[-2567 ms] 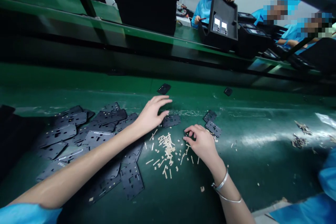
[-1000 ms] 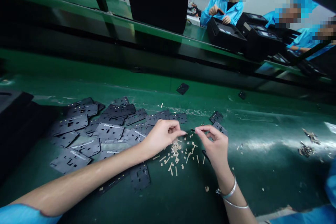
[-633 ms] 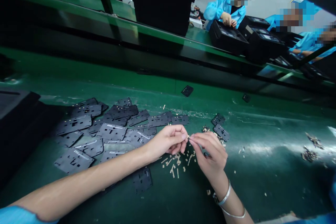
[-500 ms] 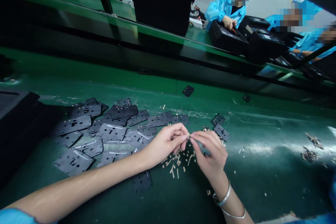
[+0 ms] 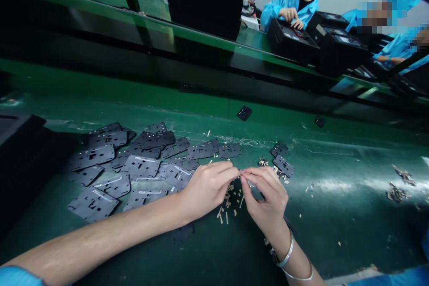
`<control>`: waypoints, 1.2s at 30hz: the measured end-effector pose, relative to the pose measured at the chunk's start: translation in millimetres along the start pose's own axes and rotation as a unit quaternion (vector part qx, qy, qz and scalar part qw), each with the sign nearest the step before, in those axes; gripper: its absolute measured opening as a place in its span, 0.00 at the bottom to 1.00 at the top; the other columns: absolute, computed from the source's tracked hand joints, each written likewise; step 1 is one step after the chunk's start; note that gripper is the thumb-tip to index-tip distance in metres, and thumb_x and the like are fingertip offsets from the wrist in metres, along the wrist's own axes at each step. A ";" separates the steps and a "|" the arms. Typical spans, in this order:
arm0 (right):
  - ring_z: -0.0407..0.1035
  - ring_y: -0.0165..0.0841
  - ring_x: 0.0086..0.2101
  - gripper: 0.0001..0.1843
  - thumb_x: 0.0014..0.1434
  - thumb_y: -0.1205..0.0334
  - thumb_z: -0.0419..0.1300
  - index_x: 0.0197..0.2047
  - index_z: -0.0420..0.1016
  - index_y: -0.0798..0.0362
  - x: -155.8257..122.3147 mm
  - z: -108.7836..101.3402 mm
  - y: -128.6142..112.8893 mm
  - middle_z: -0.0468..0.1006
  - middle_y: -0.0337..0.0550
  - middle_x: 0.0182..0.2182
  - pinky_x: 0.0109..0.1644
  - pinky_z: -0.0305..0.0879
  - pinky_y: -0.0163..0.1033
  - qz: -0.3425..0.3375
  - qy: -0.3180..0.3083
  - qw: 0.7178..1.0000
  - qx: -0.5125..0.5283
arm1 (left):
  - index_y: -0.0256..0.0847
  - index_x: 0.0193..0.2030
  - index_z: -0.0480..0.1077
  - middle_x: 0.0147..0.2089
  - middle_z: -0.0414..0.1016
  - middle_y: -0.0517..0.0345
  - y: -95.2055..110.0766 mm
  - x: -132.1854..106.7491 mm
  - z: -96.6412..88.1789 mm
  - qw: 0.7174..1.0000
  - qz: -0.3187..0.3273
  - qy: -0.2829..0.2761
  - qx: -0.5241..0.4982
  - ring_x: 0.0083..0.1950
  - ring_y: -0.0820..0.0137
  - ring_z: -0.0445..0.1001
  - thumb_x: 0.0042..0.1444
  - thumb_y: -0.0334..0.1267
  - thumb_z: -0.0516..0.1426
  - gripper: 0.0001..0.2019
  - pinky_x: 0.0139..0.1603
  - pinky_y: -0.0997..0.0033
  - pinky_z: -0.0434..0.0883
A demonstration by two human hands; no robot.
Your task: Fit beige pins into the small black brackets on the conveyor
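Observation:
My left hand (image 5: pixel 211 183) and my right hand (image 5: pixel 266 192) meet at the fingertips over the green bench. Both are closed in a pinch, and whatever lies between the fingertips is too small to make out. Beneath them are scattered small beige strips and chips (image 5: pixel 227 216). Just beyond my right hand lie a dark flat plate with cutouts (image 5: pixel 283 165) and a little heap of small pieces (image 5: pixel 263 161). Many black flat plates with cutouts (image 5: pixel 140 166) overlap in a pile to the left of my left hand.
A large black box-like thing (image 5: pixel 27 165) stands at the left. Small metal-looking parts (image 5: pixel 398 194) lie in heaps at the right. Dark pieces (image 5: pixel 244 113) rest toward the back. Behind a raised shelf (image 5: pixel 201 38), people in blue (image 5: pixel 288 6) work at black boxes (image 5: pixel 291 42).
My left hand has rolled over, its back now facing up, fingers still pinched at the right fingertips. My right hand has barely moved. Across the shelf, a co-worker's hands have shifted.

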State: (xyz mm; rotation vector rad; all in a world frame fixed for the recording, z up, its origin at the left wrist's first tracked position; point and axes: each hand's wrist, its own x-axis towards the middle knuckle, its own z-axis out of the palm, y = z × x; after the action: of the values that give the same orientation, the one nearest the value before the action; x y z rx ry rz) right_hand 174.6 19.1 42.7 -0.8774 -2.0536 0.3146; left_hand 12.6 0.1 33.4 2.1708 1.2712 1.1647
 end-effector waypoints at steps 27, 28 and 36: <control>0.70 0.34 0.34 0.11 0.54 0.75 0.58 0.38 0.73 0.51 2.9 -3.9 6.0 0.78 0.44 0.33 0.38 0.69 0.42 -0.020 -0.079 0.996 -0.034 | 0.35 0.32 0.67 0.22 0.65 0.63 -1.1 16.3 -10.0 0.905 -0.297 -0.014 -0.306 0.22 0.77 0.61 0.58 0.34 0.51 0.06 0.24 0.78 0.59; 0.70 0.34 0.33 0.12 0.53 0.75 0.59 0.39 0.73 0.51 1.4 -3.0 5.1 0.78 0.44 0.33 0.38 0.69 0.42 -0.029 -0.050 0.998 -0.039 | 0.36 0.32 0.67 0.23 0.66 0.63 1.0 15.0 -9.1 0.914 -0.290 -0.022 -0.284 0.23 0.77 0.62 0.59 0.33 0.51 0.07 0.25 0.78 0.60; 0.72 0.35 0.33 0.13 0.53 0.76 0.60 0.40 0.74 0.52 -5.7 1.4 2.1 0.79 0.46 0.33 0.38 0.71 0.42 -0.058 -0.013 0.994 -0.088 | 0.38 0.32 0.68 0.23 0.68 0.63 9.6 5.0 -4.5 0.968 -0.196 -0.052 -0.145 0.25 0.75 0.67 0.59 0.29 0.49 0.09 0.28 0.76 0.63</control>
State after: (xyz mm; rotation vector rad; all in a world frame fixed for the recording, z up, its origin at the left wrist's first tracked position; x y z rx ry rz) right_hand 176.6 16.8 37.2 -0.8585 -2.1697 0.0837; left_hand 15.4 -1.1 44.7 1.6544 1.3148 0.9862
